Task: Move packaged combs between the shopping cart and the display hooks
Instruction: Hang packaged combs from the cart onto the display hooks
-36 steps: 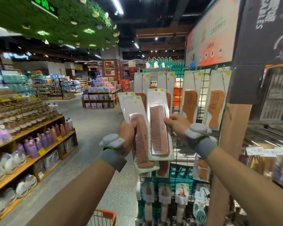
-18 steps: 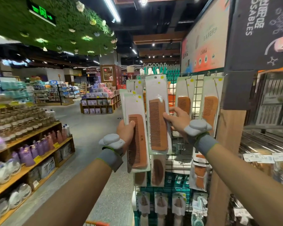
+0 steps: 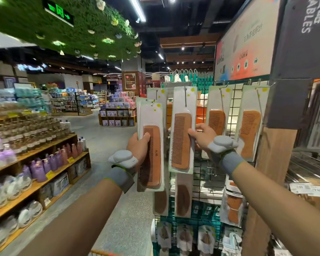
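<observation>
My left hand (image 3: 138,145) grips a small stack of packaged wooden combs (image 3: 151,145) by its left edge, held upright just left of the wire display rack (image 3: 209,174). My right hand (image 3: 201,134) pinches the right edge of another packaged comb (image 3: 182,130), whose top slot sits at a display hook (image 3: 185,89) in the rack's upper row. Two more packaged combs (image 3: 249,126) hang on hooks to the right. Only the orange rim of the shopping cart (image 3: 102,253) shows at the bottom edge.
Lower rows of the rack carry more combs and brushes (image 3: 183,235). A wooden post (image 3: 272,172) stands right of the rack. Shelves of bottles (image 3: 44,163) line the left side of the aisle, and grey floor (image 3: 118,209) lies between.
My right hand has raised its comb package up to the top-row hook against the rack. The left hand's stack rose slightly and turned upright. The view tilted upward, leaving the cart nearly out of sight.
</observation>
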`<state>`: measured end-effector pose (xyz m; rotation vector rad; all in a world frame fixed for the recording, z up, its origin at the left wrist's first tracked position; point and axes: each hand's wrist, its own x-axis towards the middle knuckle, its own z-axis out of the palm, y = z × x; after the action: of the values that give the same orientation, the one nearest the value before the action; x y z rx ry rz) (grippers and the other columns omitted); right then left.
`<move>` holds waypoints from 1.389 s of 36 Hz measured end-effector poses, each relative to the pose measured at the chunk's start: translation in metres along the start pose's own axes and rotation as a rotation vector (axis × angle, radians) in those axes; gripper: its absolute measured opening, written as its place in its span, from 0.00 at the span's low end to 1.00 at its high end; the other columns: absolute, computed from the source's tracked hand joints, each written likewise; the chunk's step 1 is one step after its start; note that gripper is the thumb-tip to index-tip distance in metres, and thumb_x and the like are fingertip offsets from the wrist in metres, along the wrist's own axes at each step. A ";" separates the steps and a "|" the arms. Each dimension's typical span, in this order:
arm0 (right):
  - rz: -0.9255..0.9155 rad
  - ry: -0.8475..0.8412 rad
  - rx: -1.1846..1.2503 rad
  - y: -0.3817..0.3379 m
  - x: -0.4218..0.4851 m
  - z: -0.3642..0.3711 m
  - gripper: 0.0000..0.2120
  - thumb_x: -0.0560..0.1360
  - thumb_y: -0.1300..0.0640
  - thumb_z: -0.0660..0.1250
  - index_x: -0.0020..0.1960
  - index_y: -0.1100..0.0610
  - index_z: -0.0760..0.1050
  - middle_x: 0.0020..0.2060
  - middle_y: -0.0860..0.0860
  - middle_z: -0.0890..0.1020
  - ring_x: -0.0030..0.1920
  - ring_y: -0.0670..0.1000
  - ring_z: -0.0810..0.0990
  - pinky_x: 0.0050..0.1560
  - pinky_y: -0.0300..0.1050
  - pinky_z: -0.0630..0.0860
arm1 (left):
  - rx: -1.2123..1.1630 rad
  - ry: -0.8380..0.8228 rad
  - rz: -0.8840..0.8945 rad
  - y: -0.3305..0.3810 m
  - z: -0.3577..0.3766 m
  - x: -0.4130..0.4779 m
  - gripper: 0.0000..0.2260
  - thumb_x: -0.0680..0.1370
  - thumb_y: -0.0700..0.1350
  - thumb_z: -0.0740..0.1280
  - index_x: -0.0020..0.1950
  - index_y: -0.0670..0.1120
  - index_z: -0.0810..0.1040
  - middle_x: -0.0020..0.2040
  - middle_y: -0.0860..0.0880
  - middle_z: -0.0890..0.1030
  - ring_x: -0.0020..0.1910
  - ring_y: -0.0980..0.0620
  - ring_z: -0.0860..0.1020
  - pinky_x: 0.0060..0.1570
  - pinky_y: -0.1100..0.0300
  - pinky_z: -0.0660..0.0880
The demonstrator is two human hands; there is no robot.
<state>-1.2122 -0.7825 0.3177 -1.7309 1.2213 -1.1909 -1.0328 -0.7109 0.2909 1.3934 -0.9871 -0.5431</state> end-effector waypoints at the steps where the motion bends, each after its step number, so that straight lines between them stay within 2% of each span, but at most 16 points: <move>1: 0.001 0.003 -0.004 -0.001 0.004 0.000 0.13 0.77 0.54 0.64 0.60 0.57 0.72 0.52 0.55 0.80 0.50 0.55 0.79 0.56 0.53 0.77 | -0.001 -0.004 0.004 0.000 0.000 0.001 0.09 0.81 0.49 0.60 0.55 0.47 0.75 0.48 0.45 0.82 0.48 0.44 0.81 0.54 0.48 0.78; 4: 0.020 0.007 -0.010 -0.001 0.017 0.000 0.15 0.76 0.55 0.64 0.61 0.57 0.71 0.51 0.54 0.79 0.48 0.53 0.78 0.50 0.49 0.76 | 0.010 0.013 0.019 0.000 0.001 0.004 0.12 0.81 0.51 0.60 0.58 0.45 0.76 0.50 0.44 0.83 0.49 0.44 0.81 0.53 0.51 0.78; 9: 0.088 0.011 -0.076 0.005 0.034 -0.001 0.17 0.74 0.50 0.68 0.59 0.56 0.70 0.55 0.57 0.77 0.56 0.58 0.77 0.61 0.56 0.73 | 0.015 -0.003 0.017 0.000 0.002 0.008 0.10 0.82 0.52 0.60 0.50 0.47 0.77 0.49 0.43 0.83 0.48 0.44 0.82 0.53 0.49 0.79; 13: 0.066 0.046 -0.110 0.024 0.054 0.000 0.12 0.71 0.45 0.69 0.43 0.51 0.70 0.47 0.55 0.76 0.50 0.56 0.76 0.59 0.52 0.72 | 0.044 -0.029 0.036 -0.001 0.002 0.012 0.11 0.81 0.53 0.60 0.46 0.49 0.76 0.47 0.43 0.83 0.47 0.43 0.82 0.54 0.45 0.79; 17: 0.081 0.053 -0.157 0.025 0.055 -0.001 0.21 0.74 0.46 0.67 0.26 0.52 0.64 0.33 0.54 0.72 0.40 0.55 0.72 0.52 0.50 0.73 | 0.044 -0.051 0.038 -0.001 0.003 0.014 0.12 0.81 0.54 0.60 0.48 0.48 0.76 0.46 0.44 0.83 0.47 0.44 0.83 0.52 0.46 0.80; 19: 0.105 0.057 -0.154 0.018 0.048 -0.001 0.21 0.76 0.48 0.65 0.28 0.57 0.69 0.33 0.58 0.73 0.40 0.56 0.75 0.53 0.50 0.74 | 0.040 -0.053 0.037 -0.001 0.003 0.015 0.12 0.81 0.54 0.60 0.49 0.47 0.77 0.46 0.44 0.83 0.47 0.44 0.83 0.52 0.47 0.80; 21: 0.121 0.060 -0.181 0.017 0.047 -0.001 0.20 0.76 0.46 0.65 0.36 0.61 0.77 0.38 0.61 0.78 0.47 0.58 0.79 0.59 0.53 0.74 | 0.041 -0.051 0.044 -0.001 0.003 0.014 0.13 0.81 0.55 0.60 0.49 0.47 0.77 0.46 0.44 0.84 0.46 0.44 0.83 0.51 0.48 0.80; 23: 0.112 0.054 -0.202 0.020 0.046 -0.001 0.18 0.74 0.42 0.66 0.35 0.56 0.77 0.40 0.54 0.80 0.49 0.57 0.79 0.62 0.55 0.72 | 0.045 -0.062 0.051 -0.001 0.001 0.013 0.13 0.81 0.55 0.60 0.48 0.47 0.77 0.45 0.45 0.83 0.45 0.45 0.83 0.49 0.50 0.80; 26: 0.102 0.036 -0.199 0.035 0.054 0.000 0.16 0.71 0.39 0.66 0.40 0.51 0.80 0.49 0.51 0.83 0.53 0.56 0.79 0.62 0.56 0.72 | 0.048 -0.085 0.048 0.000 0.000 0.010 0.14 0.81 0.56 0.59 0.52 0.46 0.76 0.45 0.46 0.83 0.44 0.47 0.83 0.45 0.54 0.80; 28: 0.111 -0.006 -0.142 0.036 0.050 0.001 0.16 0.71 0.41 0.67 0.37 0.53 0.80 0.48 0.53 0.84 0.49 0.56 0.80 0.59 0.57 0.75 | 0.043 -0.091 0.044 0.001 -0.001 0.008 0.16 0.81 0.56 0.59 0.54 0.44 0.77 0.47 0.44 0.83 0.46 0.46 0.83 0.49 0.51 0.80; 30: 0.125 -0.042 -0.008 0.022 0.029 0.004 0.14 0.73 0.46 0.67 0.35 0.55 0.78 0.41 0.56 0.83 0.41 0.54 0.78 0.49 0.51 0.79 | 0.036 -0.096 0.037 0.003 -0.001 0.003 0.17 0.81 0.56 0.60 0.56 0.43 0.77 0.48 0.43 0.83 0.48 0.44 0.83 0.53 0.47 0.80; 33: 0.128 -0.181 0.154 0.005 0.004 0.014 0.14 0.77 0.53 0.66 0.34 0.57 0.73 0.30 0.52 0.75 0.30 0.50 0.72 0.32 0.39 0.69 | 0.016 -0.096 0.030 0.005 -0.002 -0.004 0.17 0.81 0.56 0.60 0.56 0.43 0.77 0.49 0.43 0.83 0.49 0.43 0.83 0.54 0.47 0.79; 37: 0.044 -0.240 0.197 -0.012 -0.018 0.030 0.12 0.74 0.50 0.68 0.39 0.58 0.76 0.32 0.53 0.77 0.30 0.50 0.73 0.31 0.40 0.71 | -0.011 -0.105 0.039 0.007 -0.003 -0.012 0.16 0.80 0.56 0.61 0.56 0.45 0.77 0.49 0.44 0.84 0.48 0.45 0.83 0.50 0.50 0.80; 42: -0.023 -0.259 0.197 -0.026 -0.042 0.046 0.13 0.75 0.52 0.68 0.47 0.62 0.76 0.36 0.57 0.79 0.32 0.51 0.76 0.31 0.40 0.76 | -0.024 -0.061 0.086 0.006 -0.012 -0.022 0.14 0.80 0.57 0.62 0.56 0.47 0.76 0.46 0.47 0.83 0.41 0.53 0.81 0.35 0.65 0.75; 46: -0.026 -0.254 0.180 -0.032 -0.053 0.050 0.10 0.76 0.54 0.67 0.48 0.61 0.74 0.38 0.59 0.79 0.31 0.51 0.75 0.31 0.42 0.76 | -0.025 -0.051 0.084 0.006 -0.023 -0.028 0.14 0.78 0.58 0.64 0.54 0.48 0.76 0.45 0.49 0.83 0.40 0.55 0.81 0.35 0.66 0.77; 50: -0.036 -0.211 0.153 -0.038 -0.061 0.052 0.11 0.77 0.54 0.64 0.52 0.63 0.73 0.41 0.59 0.79 0.32 0.51 0.75 0.30 0.42 0.76 | -0.006 0.014 0.071 0.007 -0.038 -0.033 0.15 0.79 0.58 0.63 0.53 0.47 0.78 0.44 0.50 0.82 0.42 0.53 0.80 0.42 0.61 0.77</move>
<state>-1.1593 -0.7109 0.3174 -1.7207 0.9535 -1.0623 -1.0202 -0.6620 0.2939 1.3497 -1.0190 -0.4821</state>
